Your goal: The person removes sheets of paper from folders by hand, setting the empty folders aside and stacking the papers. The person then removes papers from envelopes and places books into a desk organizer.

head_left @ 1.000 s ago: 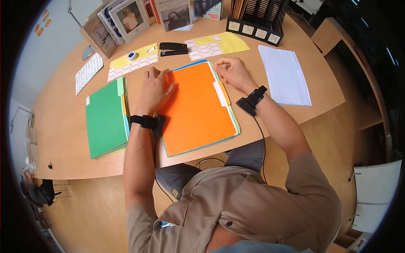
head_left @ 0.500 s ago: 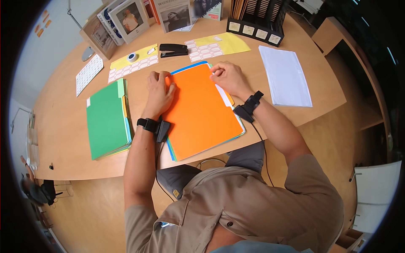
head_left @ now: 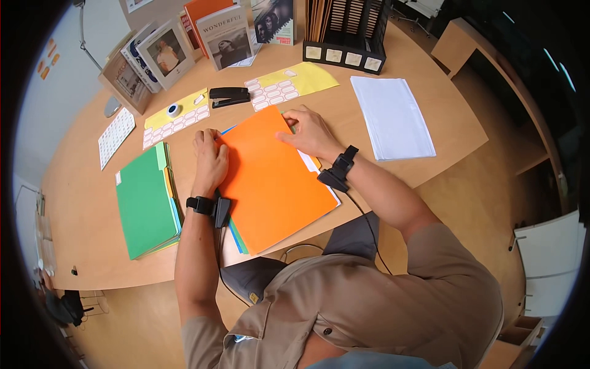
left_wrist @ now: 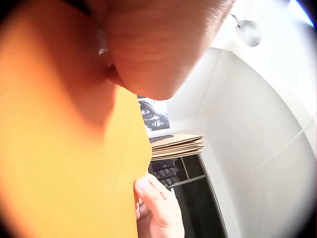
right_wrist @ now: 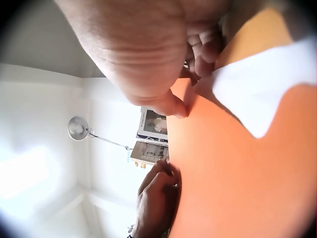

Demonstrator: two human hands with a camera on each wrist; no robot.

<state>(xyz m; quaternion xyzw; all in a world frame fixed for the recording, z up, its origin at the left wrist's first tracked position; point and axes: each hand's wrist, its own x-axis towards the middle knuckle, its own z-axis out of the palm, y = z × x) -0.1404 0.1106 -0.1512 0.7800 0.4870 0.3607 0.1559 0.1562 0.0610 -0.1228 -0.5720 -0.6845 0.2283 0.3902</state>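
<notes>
An orange folder point(head_left: 276, 184) lies askew on top of a stack, its upper corner pointing away from the person. Blue and green edges point(head_left: 238, 238) of the folders below stick out at the lower left. At its upper right edge, the right hand point(head_left: 312, 132) pinches the orange folder, thumb on the face and fingers behind, as the right wrist view shows. Along the left edge, the left hand point(head_left: 211, 161) grips it with curled fingers; some fingertips are hidden. A white label or sheet point(right_wrist: 270, 82) shows beside the folder's tab.
To the left lies a green folder stack point(head_left: 147, 203). Behind are label sheets point(head_left: 273, 93), a tape roll point(head_left: 173, 110), a black stapler point(head_left: 229, 96), standing books point(head_left: 224, 40) and a black file rack point(head_left: 344, 55). White papers point(head_left: 393, 117) lie at the right.
The orange folder has turned and shifted over the stack, exposing more blue and green at the lower left. The right thumb has moved onto its face. The head view has shifted.
</notes>
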